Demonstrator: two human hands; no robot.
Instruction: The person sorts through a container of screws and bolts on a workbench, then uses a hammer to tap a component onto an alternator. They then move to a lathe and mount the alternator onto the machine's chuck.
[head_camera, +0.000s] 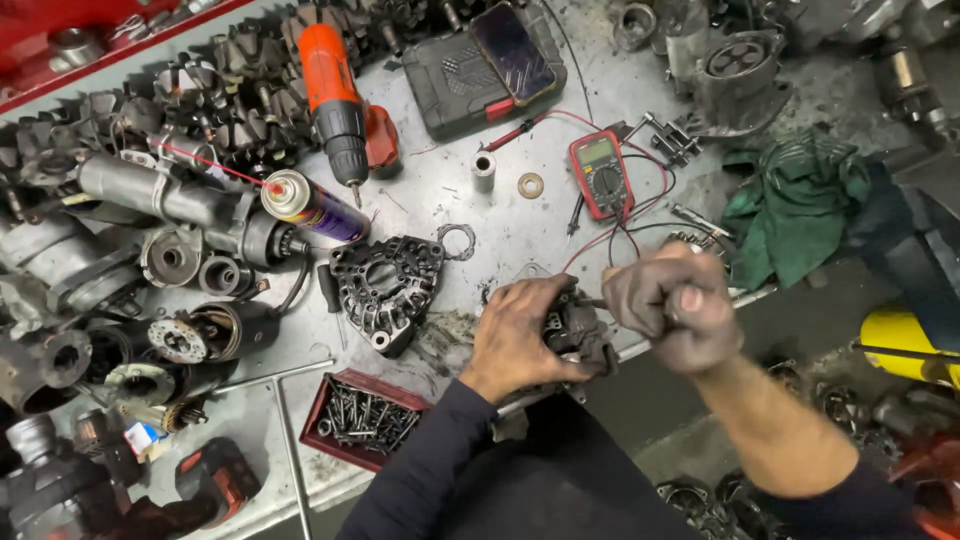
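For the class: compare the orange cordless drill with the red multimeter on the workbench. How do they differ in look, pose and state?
The orange cordless drill is long and barrel-shaped, lying on its side with its dark chuck pointing toward the person; the red multimeter is flat and rectangular, lying face up. The multimeter has red and black leads trailing from it; the drill shows no cable. The drill lies beside a spray can, the multimeter nearer the right hand. Both rest untouched on the grey workbench.
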